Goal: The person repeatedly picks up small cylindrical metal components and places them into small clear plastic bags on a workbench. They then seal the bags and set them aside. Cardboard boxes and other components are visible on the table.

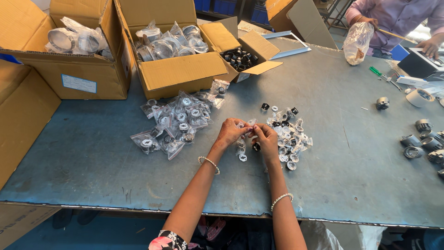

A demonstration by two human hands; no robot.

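My left hand (pixel 230 132) and my right hand (pixel 266 136) meet over the middle of the blue-grey table (pixel 323 92), fingers pinched together on a small clear plastic bag (pixel 249 123) held between them. Just right of my hands lies a heap of small white and black round parts (pixel 289 139), some in clear wrappers. A little black part (pixel 255 146) sits under my right hand. To the left is a pile of sealed clear bags with round parts (pixel 178 120).
Open cardboard boxes (pixel 175 76) with bagged metal rings stand at the back left; a small box of black parts (pixel 240 58) sits beside them. Another person (pixel 397 18) at the far right holds a plastic bag. Grey metal housings (pixel 423 141) and a tape roll (pixel 420 97) lie right.
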